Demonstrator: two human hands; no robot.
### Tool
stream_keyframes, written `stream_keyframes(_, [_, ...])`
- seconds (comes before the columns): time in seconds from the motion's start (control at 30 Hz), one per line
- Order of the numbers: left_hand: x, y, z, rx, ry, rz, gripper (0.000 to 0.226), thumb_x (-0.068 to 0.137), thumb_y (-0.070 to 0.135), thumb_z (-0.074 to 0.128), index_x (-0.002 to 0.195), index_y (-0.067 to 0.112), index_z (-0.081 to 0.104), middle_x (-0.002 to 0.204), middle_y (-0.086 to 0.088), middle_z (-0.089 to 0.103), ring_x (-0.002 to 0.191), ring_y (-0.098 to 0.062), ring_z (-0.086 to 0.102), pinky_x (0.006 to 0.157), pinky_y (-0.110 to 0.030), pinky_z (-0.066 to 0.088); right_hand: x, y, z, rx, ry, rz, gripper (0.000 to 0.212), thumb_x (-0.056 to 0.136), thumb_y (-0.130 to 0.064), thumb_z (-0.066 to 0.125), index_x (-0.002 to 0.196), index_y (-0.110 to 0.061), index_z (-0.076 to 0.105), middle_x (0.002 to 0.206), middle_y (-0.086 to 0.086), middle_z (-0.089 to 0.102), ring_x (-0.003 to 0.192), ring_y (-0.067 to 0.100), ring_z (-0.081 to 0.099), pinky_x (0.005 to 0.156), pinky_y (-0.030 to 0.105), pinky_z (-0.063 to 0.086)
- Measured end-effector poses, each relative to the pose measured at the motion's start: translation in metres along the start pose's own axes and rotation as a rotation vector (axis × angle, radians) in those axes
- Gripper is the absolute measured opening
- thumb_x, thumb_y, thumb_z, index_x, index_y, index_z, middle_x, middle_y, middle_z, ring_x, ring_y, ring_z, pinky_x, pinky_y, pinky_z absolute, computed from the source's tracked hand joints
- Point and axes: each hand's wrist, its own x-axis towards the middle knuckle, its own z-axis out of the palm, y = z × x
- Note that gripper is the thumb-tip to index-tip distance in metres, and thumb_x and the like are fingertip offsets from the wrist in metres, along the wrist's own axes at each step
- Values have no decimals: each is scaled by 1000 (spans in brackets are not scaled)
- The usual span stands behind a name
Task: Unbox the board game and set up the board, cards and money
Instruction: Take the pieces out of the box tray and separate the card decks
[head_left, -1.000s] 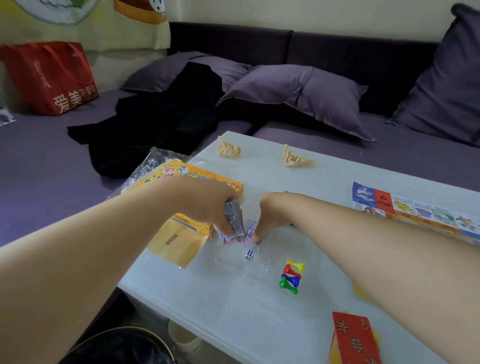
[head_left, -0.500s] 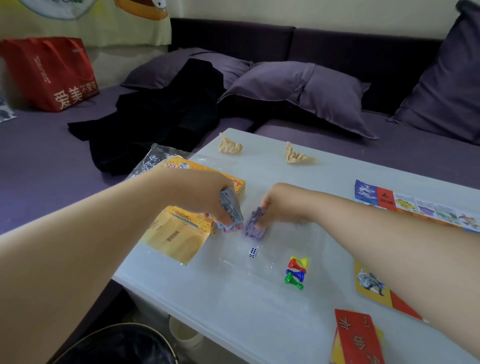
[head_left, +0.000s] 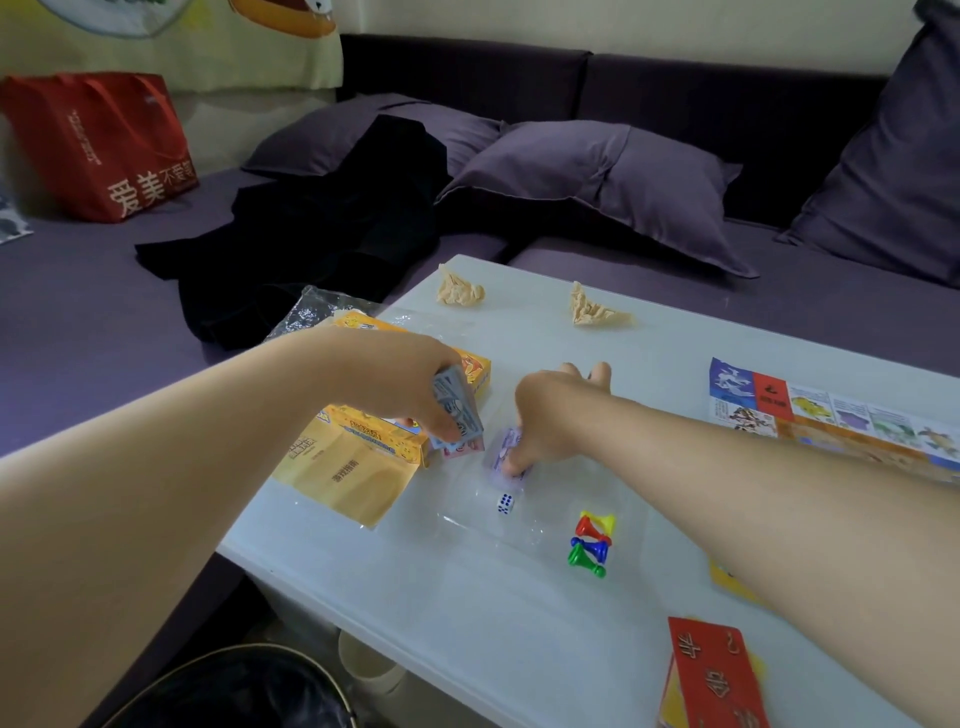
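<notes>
Under right hand (head_left: 550, 415) fingertips: purple bills (head_left: 503, 452) pinned flat; left hand (head_left: 415, 384) grips bill stack (head_left: 457, 408); die (head_left: 505, 503) just nearside.

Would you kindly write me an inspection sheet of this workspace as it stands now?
Surface: white table, mostly bare at the near edge.
Job's things: yellow game box at the left edge on a yellow sheet; board laid out at the right; red card stack near the front; die; coloured pawns lying in a cluster.
Clutter: two crumpled tan paper wads at the far edge; clear plastic wrap behind the box.
Hands: left hand holds a stack of bills; right hand presses a purple bill onto the table.
Cables: nothing seen.
Surroundings: purple sofa with cushions, black garment, red bag.
</notes>
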Motion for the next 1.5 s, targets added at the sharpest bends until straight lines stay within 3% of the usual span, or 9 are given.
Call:
stream_keyframes(0.23, [0,1,-1,-3,15,2,28,77,38,74,99,28,59,93,8,67,83,-14,67,76,-27,53,6,-7,-4,8,-136,90,56,67,-61,73,72,-18,37,95,0,43,119,23,28,93,41,22])
stream_keyframes(0.37, [-1,1,-2,-28,24,9,27,77,37,74,98,28,58,92,10,65,78,-11,64,69,-21,51,7,0,-3,140,-231,91,55,65,-60,75,86,-17,47,105,4,48,107,24,38,92,40,33])
stream_keyframes(0.6, [-6,-4,-1,-114,65,-13,24,78,34,74,90,35,54,85,14,63,59,0,59,54,-14,46,-2,8,-3,197,-115,17,42,74,-49,72,92,-14,58,87,0,47,98,24,37,86,39,33])
stream_keyframes(0.67, [-7,-5,2,-288,93,-29,25,79,24,75,97,30,58,88,9,66,52,3,59,50,-11,46,-9,13,-8,275,-58,-44,40,76,-42,72,94,-7,64,76,0,49,78,22,45,74,33,35])
stream_keyframes(0.77, [-13,-2,7,-708,62,-96,28,80,7,73,105,13,61,90,-6,72,65,-10,69,65,-24,59,-21,23,-17,494,-13,-194,18,77,-30,75,84,-14,69,73,-3,62,60,11,51,57,23,41])
stream_keyframes(0.87, [-20,4,16,-1029,23,-137,26,81,-1,68,106,4,61,87,-11,74,72,-18,71,69,-27,59,-37,36,-23,838,88,-213,31,78,-19,76,106,-13,64,93,0,70,79,9,62,74,23,50])
stream_keyframes(1.07, [-39,50,39,-1426,0,-85,16,88,3,59,102,5,64,88,-8,70,78,-16,67,69,-23,56,-91,38,-15,1625,134,-144,10,94,-9,53,98,-17,59,82,1,57,64,9,42,58,20,34])
stream_keyframes(1.33, [-67,129,67,-1858,-94,-71,22,87,-8,40,93,-6,61,94,-20,63,87,-27,60,86,-35,51,-147,49,17,1244,440,38,16,96,-19,49,112,-19,49,109,1,53,88,6,51,61,4,37])
stream_keyframes(1.5, [-73,176,79,-1789,-169,24,16,93,15,51,99,5,63,95,-12,63,83,-20,60,79,-29,54,-177,70,31,1289,414,0,23,96,-23,50,118,-16,51,115,5,61,104,15,58,88,27,45])
